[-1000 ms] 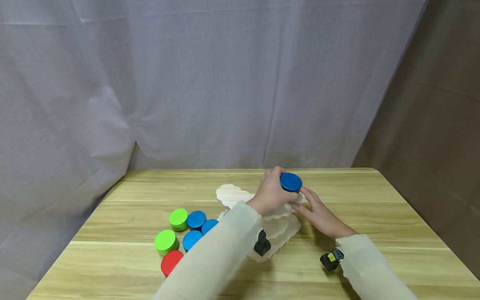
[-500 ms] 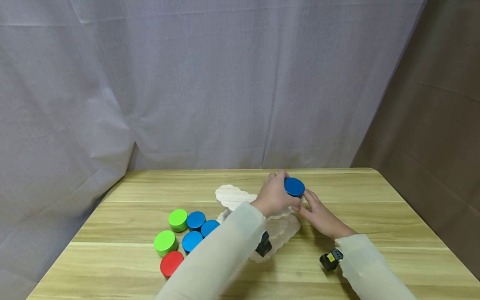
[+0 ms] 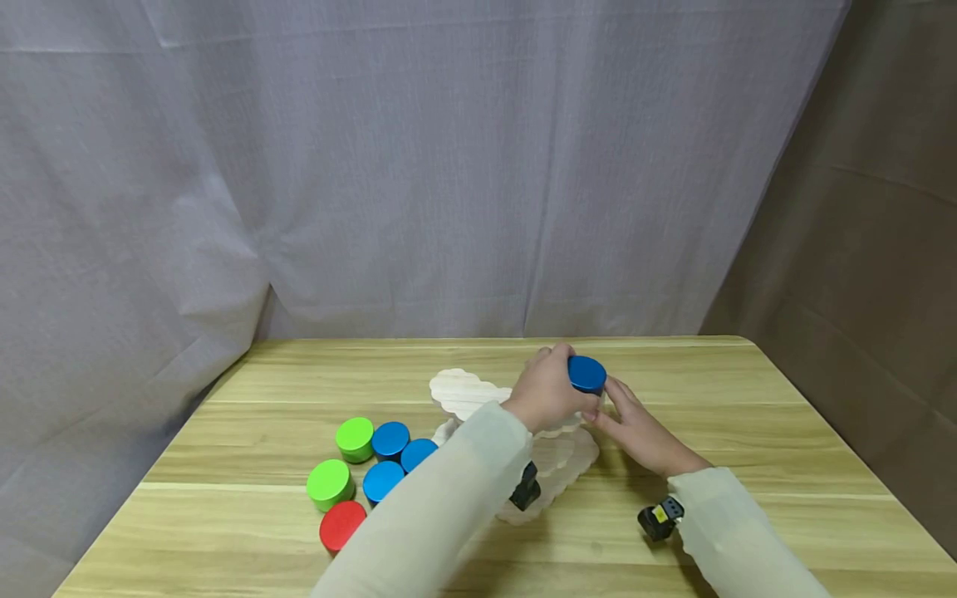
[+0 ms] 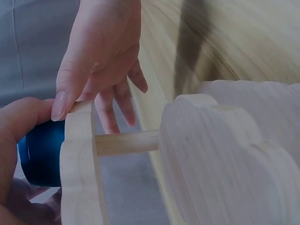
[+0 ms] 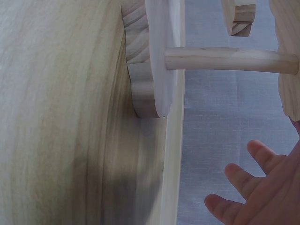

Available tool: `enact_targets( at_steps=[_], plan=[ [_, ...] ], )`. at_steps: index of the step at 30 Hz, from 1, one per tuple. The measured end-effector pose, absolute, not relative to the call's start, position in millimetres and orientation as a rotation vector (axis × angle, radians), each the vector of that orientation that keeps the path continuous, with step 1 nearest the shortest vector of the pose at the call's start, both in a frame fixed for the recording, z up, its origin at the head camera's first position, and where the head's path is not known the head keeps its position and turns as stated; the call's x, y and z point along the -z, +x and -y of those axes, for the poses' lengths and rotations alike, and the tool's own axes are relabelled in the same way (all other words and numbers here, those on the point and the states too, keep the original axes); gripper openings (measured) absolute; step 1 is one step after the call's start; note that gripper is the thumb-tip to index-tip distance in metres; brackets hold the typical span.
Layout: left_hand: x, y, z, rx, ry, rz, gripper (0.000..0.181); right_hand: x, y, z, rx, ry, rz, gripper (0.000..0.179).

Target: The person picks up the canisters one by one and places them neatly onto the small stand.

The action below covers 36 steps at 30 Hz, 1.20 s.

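Blue cylinder [image 3: 586,374] rests on wooden stand [image 4: 80,164], gripped by left hand [image 3: 548,390].

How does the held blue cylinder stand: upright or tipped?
Upright: the cylinder has its flat top facing up; the left wrist view shows its base against the board.

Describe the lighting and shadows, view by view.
Head view: fairly bright, soft shadow on the tabletop beside the left sleeve; left wrist view: dimmer, the blue cylinder dark, a shadow band across the tabletop; right wrist view: also dim, a soft-edged shadow low in frame.
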State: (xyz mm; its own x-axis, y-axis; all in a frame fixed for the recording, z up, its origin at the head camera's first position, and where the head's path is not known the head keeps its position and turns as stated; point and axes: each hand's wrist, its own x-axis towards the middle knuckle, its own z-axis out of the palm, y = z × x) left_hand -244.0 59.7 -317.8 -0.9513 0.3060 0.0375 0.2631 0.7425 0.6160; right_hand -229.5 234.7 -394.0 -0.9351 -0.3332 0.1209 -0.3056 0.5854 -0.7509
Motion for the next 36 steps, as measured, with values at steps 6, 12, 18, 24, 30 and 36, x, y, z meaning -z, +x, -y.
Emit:
enact_targets(
  at_steps=[6,12,18,24,30,36],
  plan=[
    [316,-242,-48,-0.902,0.609,-2.966,0.084,394,-229,-233,1.292,-0.536,-2.767,0.073],
    [308,-238,-29,-0.800,0.769,-3.060,0.083,395,-230,-233,1.278,-0.532,-2.773,0.074],
    [303,-234,-5,-0.763,0.879,-3.110,0.082,395,-231,-234,1.271,-0.512,-2.783,0.076],
    [299,-229,24,-0.735,0.970,-3.176,0.082,393,-230,-235,1.268,-0.521,-2.804,0.077],
    [295,-221,55,-0.776,1.017,-3.200,0.082,393,-231,-235,1.270,-0.542,-2.820,0.076],
    [299,-210,83,-0.908,0.913,-3.163,0.082,391,-230,-236,1.270,-0.531,-2.813,0.077]
  ],
)
